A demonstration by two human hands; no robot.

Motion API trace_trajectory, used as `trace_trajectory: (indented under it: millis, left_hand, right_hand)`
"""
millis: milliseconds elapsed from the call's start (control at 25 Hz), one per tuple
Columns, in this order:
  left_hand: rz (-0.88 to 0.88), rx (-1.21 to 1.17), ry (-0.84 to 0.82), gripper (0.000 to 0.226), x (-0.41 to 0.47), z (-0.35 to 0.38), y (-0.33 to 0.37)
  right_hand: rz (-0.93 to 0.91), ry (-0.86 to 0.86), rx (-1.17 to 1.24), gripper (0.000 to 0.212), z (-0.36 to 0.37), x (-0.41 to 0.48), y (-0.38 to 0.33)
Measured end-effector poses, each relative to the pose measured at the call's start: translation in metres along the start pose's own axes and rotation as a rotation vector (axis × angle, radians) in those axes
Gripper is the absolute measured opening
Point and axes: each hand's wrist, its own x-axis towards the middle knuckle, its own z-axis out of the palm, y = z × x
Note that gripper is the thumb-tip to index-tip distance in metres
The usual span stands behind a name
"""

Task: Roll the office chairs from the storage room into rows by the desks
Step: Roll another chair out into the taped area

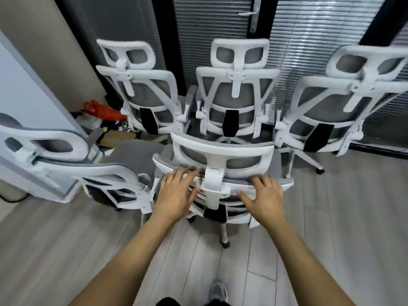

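Observation:
A white-framed office chair with grey mesh [221,154] stands right in front of me, its back toward me. My left hand [176,192] lies on the top edge of its backrest left of the headrest post, fingers spread over the rim. My right hand [266,196] rests on the same edge right of the post, fingers curled over it. Three matching chairs stand in a row behind it: left [145,93], middle [237,89], right [337,100]. Another chair [66,164] sits at my left, turned sideways.
A dark wall with blinds and a door with a handle [250,13] closes the back. Clutter with an orange bag [103,111] lies in the left corner beside a white panel [24,96]. Grey wood floor [331,217] spreads to the right and behind.

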Motion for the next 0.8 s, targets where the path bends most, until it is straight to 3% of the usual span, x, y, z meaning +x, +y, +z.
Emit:
trace_trajectory:
  millis: [120, 400, 600, 800]
  left_hand:
    - [0.048, -0.013, 0.017, 0.047, 0.011, 0.017, -0.026]
    - [0.238, -0.111, 0.034, 0.029, 0.003, 0.028, -0.056]
    - [0.456, -0.193, 0.003, 0.026, -0.007, 0.03, -0.037]
    - [0.691, -0.31, -0.148, 0.03, -0.017, 0.037, 0.015]
  right_hand:
    - [0.042, 0.031, -0.05, 0.062, 0.004, -0.007, 0.001]
    - [0.222, 0.104, -0.029, 0.059, 0.004, -0.075, -0.018]
    - [0.416, 0.226, -0.083, 0.058, -0.001, -0.157, -0.035]
    - [0.615, 0.382, -0.108, 0.054, -0.008, -0.245, -0.044]
